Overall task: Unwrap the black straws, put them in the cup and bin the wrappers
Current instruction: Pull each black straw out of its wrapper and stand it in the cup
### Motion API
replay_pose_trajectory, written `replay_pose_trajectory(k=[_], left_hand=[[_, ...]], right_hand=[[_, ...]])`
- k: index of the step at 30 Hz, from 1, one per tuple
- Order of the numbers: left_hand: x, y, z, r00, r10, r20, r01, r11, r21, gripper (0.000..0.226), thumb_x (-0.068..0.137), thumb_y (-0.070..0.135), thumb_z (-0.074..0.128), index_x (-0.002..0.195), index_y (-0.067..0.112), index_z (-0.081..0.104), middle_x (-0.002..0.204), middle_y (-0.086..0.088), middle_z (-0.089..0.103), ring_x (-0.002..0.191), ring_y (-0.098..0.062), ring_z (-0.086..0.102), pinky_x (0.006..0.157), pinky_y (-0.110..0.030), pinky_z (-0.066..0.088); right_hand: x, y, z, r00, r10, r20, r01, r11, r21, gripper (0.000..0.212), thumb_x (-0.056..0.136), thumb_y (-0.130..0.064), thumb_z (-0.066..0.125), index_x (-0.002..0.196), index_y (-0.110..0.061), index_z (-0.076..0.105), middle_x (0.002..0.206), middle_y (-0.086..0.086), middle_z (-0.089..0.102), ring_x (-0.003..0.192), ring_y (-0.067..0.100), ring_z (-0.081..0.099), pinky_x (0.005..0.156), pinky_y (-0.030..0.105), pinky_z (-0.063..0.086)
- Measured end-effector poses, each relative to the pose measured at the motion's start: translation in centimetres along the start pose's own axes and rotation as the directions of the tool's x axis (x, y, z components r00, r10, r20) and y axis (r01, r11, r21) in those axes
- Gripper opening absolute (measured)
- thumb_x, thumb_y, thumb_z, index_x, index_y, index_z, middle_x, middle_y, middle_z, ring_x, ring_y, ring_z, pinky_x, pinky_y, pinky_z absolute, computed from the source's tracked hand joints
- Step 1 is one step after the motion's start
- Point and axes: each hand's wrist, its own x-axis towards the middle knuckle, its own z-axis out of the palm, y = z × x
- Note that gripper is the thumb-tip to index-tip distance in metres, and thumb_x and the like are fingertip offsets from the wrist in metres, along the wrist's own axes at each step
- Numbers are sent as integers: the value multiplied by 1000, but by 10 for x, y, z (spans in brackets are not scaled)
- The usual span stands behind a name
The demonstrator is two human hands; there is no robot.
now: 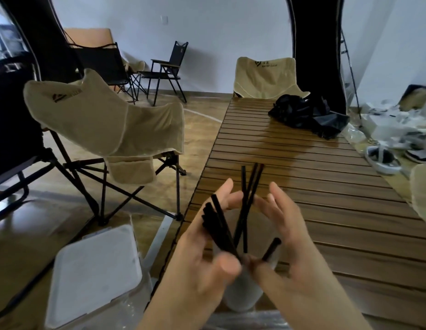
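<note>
Over table edge (pixel 183 225) | left hand (pixel 197 256) grips straw bundle (pixel 216 225) | right hand (pixel 285 236) pinches straw (pixel 271 248)

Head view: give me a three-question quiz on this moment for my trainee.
1. True or false: the left hand holds a bunch of straws.
2. Where does the cup stand? A) on the floor B) on the slatted table C) on a chair
3. What lies at the table's far end?

Key
1. True.
2. B; loose straws already stand in it.
3. A crumpled black bag.
</note>
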Motion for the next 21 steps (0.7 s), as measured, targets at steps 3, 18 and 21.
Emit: replay_pose_trajectory(k=[3,18,21], left_hand=[[-2,5,4,1000,-3,-24,3,1000,1,96,53,67,79,138,52,37,140,26,49,132,3,44,104,-21,43],[2,21,-8,986,50,-161,-39,997,69,30,61,43,76,90,35,76,90,14,75,90,-2,69,77,-11,51],[2,24,-8,976,96,-193,-76,991,108,28,62,40,78,89,35,75,86,17,75,84,-2,71,72,-12,53]], right_hand=[[3,-3,1,995,-31,97,33,999,-19,91,74,-24,74,141,-47,16,123,-49,40,120,-27,31,95,4,33],[-7,7,1,983,-186,-13,178,958,-225,32,74,-56,53,102,-44,63,110,-25,56,111,-2,53,86,8,41],[-8,4,1,976,-212,-49,202,965,-166,32,83,-52,46,114,-54,55,116,-32,57,112,-7,53,88,18,48]])
